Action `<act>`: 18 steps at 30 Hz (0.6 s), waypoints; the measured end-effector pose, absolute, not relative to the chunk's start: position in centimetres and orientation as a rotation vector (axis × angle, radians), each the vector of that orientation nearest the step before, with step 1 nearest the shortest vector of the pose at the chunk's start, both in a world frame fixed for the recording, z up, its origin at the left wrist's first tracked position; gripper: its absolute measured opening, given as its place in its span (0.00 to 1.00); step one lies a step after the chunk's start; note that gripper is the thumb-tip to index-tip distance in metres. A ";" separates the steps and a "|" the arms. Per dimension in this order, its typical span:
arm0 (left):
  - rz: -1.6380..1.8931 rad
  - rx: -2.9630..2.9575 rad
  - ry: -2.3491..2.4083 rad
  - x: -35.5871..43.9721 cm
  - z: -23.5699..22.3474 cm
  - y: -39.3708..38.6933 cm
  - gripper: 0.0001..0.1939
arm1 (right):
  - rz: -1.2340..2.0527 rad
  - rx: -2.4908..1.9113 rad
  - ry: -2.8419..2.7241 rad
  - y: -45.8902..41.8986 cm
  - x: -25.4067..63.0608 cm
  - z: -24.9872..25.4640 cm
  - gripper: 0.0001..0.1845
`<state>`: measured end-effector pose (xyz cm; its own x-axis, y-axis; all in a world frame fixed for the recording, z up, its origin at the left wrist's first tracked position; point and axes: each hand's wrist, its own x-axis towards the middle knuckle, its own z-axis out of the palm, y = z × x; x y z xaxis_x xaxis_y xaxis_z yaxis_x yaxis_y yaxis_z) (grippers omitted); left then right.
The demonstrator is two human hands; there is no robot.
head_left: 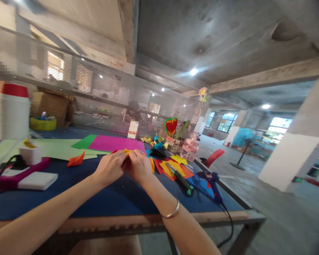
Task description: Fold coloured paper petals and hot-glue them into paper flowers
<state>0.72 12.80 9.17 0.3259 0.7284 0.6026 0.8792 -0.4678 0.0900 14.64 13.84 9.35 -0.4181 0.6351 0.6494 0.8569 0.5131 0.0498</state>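
Just above the dark blue tabletop [82, 198], my left hand [112, 166] and my right hand [139, 165] meet with their fingers closed together. Between the fingertips a bit of yellow-orange paper [127, 151] shows; the rest of it is hidden. To the left of my hands lies an orange folded paper piece [76, 160]. Yellow, red and orange paper pieces [177, 166] are spread to the right, with a green-and-black utility knife [181, 180] across them. Beyond my hands are a purple paper sheet [114, 143] and a green sheet [83, 141].
A blue glue gun [211, 182] lies near the right edge, its cord hanging down. A pink glass jar [189, 148] stands behind it. At left are a magenta power strip [5, 179], a white box-shaped device [38, 181] and a white tub [12, 115]. A mesh panel [103, 99] borders the back.
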 end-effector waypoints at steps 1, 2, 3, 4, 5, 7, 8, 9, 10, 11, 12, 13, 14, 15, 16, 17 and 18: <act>-0.900 -2.320 -1.518 0.6 9.3 13.1 0.09 | -0.430 -1.187 -2.178 14.0 14.7 9.4 0.02; -0.945 -2.296 -1.578 0.4 9.4 13.4 0.08 | -0.336 -1.151 -2.146 14.2 14.7 9.5 0.04; -0.997 -2.269 -1.629 0.2 9.6 13.7 0.08 | -0.235 -1.113 -2.088 14.4 14.8 9.5 0.08; -1.065 -2.237 -1.674 0.1 9.7 13.9 0.08 | -0.129 -1.083 -2.012 14.7 14.8 9.4 0.11; -1.147 -2.206 -1.714 -0.1 9.8 14.2 0.08 | -0.018 -1.071 -1.931 15.0 14.8 9.2 0.16; -1.331 -2.166 -1.793 -0.2 10.0 14.6 0.09 | 0.211 -1.098 -1.796 15.7 14.8 8.7 0.22; -1.425 -2.155 -1.835 -0.2 10.0 14.8 0.09 | 0.316 -1.123 -1.752 16.1 14.7 8.4 0.22; -1.514 -2.147 -1.875 -0.2 10.0 14.9 0.10 | 0.403 -1.143 -1.722 16.4 14.7 8.1 0.21; -1.592 -2.140 -1.905 -0.1 10.0 14.9 0.10 | 0.462 -1.154 -1.701 16.6 14.6 7.9 0.19; -1.657 -2.132 -1.922 0.0 9.9 14.9 0.11 | 0.488 -1.159 -1.681 16.8 14.5 7.7 0.16; -1.709 -2.124 -1.924 0.1 9.8 15.0 0.11 | 0.487 -1.165 -1.661 16.9 14.4 7.7 0.13; -1.750 -2.124 -1.918 0.2 9.7 15.0 0.12 | 0.464 -1.173 -1.640 16.9 14.4 7.7 0.11; -1.785 -2.132 -1.910 0.3 9.5 15.1 0.12 | 0.430 -1.182 -1.620 16.9 14.4 7.8 0.09; -1.820 -2.150 -1.905 0.4 9.3 15.1 0.12 | 0.392 -1.187 -1.606 16.8 14.4 8.0 0.08; -1.859 -2.179 -1.901 0.5 9.0 15.2 0.12 | 0.354 -1.181 -1.601 16.6 14.4 8.2 0.07; -1.905 -2.211 -1.903 0.5 8.7 15.4 0.12 | 0.320 -1.164 -1.606 16.4 14.5 8.5 0.07; -1.955 -2.239 -1.911 0.6 8.5 15.5 0.12 | 0.284 -1.139 -1.617 16.3 14.6 8.7 0.07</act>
<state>0.61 15.50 8.49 -0.1518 0.8706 0.4680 0.4481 -0.3614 0.8177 14.56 16.26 8.70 0.0450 0.7821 0.6215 0.5233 0.5115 -0.6815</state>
